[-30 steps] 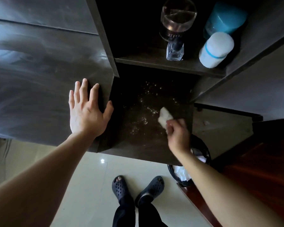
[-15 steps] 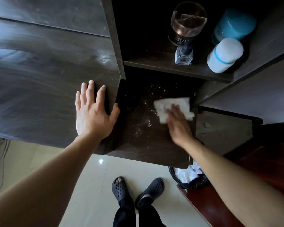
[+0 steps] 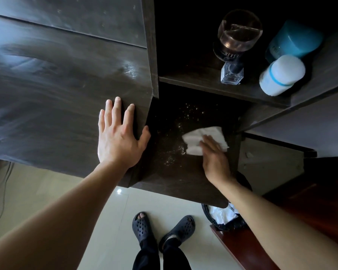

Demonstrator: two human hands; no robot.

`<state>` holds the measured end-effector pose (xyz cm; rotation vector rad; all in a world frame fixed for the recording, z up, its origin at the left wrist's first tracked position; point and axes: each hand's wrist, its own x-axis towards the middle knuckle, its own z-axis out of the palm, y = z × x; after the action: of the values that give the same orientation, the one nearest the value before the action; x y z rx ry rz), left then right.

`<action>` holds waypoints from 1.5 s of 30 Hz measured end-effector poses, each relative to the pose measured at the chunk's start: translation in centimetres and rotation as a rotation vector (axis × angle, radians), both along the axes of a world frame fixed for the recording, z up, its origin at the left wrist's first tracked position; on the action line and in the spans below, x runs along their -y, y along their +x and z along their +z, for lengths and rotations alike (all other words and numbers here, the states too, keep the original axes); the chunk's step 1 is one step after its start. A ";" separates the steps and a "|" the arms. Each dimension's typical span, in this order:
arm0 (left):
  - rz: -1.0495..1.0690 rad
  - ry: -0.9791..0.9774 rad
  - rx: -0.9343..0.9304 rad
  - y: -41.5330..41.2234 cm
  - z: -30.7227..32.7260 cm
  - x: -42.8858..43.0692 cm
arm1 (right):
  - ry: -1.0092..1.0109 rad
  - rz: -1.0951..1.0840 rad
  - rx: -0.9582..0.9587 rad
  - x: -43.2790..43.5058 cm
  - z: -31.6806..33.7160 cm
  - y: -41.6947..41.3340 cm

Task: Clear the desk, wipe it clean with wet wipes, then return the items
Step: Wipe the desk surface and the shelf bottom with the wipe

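Change: a second ago the wet wipe (image 3: 195, 141) was a small wad pinched in the right hand (image 3: 215, 158); now it lies spread out flat under that hand's fingers.
Wet wipe: white and creased, on the lower dark surface (image 3: 174, 182) of the desk, towards its right side.
Right hand: fingers stretched out and pressing down on the wipe, not curled round it; the near right part of the wipe is covered by them.
Specks: pale crumbs (image 3: 183, 123) are scattered over the dark surface, just left of the wipe and beyond it.
Left hand (image 3: 119, 141): palm down, fingers spread, resting flat on the higher desk top (image 3: 57, 94), holding nothing; the thumb reaches its right edge.
Shelf (image 3: 203, 82): above the wiped surface, carrying a stemmed glass (image 3: 239, 34), a small clear bottle (image 3: 231, 74) in front of it, a white tub with a blue band (image 3: 281, 75) and a teal jar (image 3: 295, 39) behind that.
Floor: pale tiles (image 3: 105, 221), two feet in dark clogs (image 3: 142, 227), and a black bin (image 3: 222, 221) with white paper in it, partly under the right forearm.
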<state>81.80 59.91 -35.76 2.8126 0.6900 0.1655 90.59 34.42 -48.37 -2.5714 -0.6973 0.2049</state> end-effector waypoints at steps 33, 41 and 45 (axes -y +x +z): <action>0.008 0.009 0.013 0.1 -0.1 0.0 | 0.008 -0.219 0.027 -7.4 1.3 11.3; 0.004 0.009 0.016 0.2 -0.1 -0.1 | 0.125 0.033 -0.208 -13.6 1.4 6.1; 0.002 0.012 0.016 0.2 -0.2 -0.2 | 0.130 0.011 -0.177 -12.5 1.7 7.5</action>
<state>81.98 60.07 -35.92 2.8196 0.6904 0.1925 98.06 46.89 -46.63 -2.3917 -0.6376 0.3741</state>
